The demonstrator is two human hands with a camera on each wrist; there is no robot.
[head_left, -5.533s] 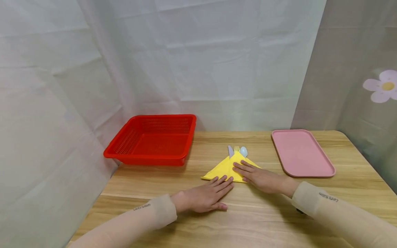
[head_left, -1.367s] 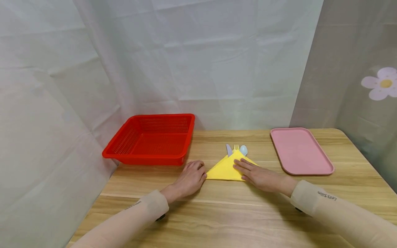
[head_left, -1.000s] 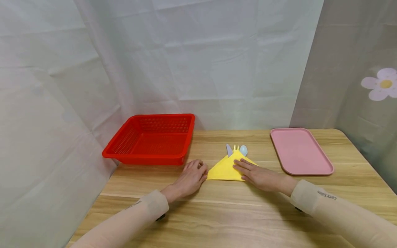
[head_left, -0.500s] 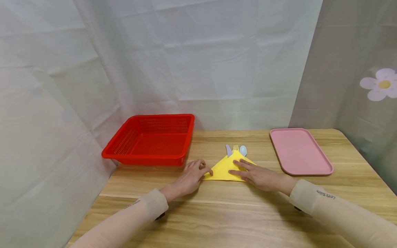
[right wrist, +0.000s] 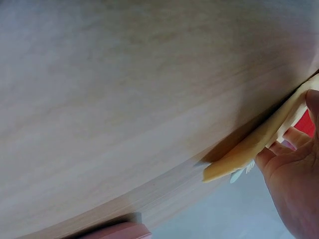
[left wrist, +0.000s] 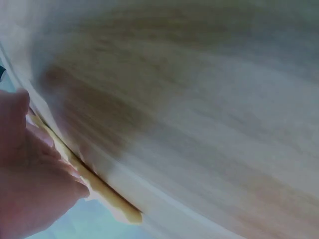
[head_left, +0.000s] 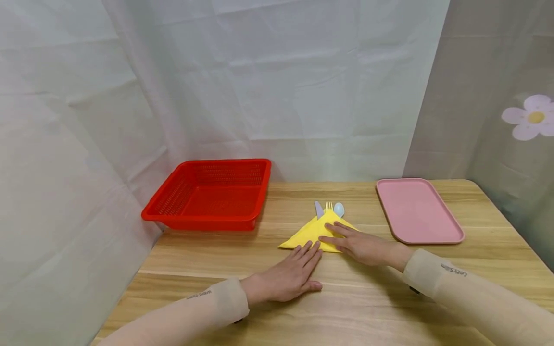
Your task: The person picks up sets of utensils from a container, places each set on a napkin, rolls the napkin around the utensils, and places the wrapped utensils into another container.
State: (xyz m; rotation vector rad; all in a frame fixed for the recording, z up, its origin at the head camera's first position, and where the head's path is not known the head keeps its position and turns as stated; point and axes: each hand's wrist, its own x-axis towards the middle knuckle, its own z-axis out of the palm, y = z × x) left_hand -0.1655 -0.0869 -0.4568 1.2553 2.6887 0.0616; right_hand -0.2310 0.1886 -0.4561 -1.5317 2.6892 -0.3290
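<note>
On the head cam we've got a yellow napkin [head_left: 304, 236] folded into a triangle, flat on the wooden table [head_left: 346, 312], with a purple knife [head_left: 319, 209], yellow fork [head_left: 329, 206] and light blue spoon [head_left: 339, 209] poking out the top. The left hand [head_left: 289, 276] has straight fingers laid on its near edge; the right hand [head_left: 363, 245] has fingers spread loosely over its right side. Red basket [head_left: 199, 224] sits left, pink tray [head_left: 420, 211] right. Left wrist: blurry, but we see the hand against the napkin. Right wrist: we see stretched fingers on it, fork and spoon just beside.
</note>
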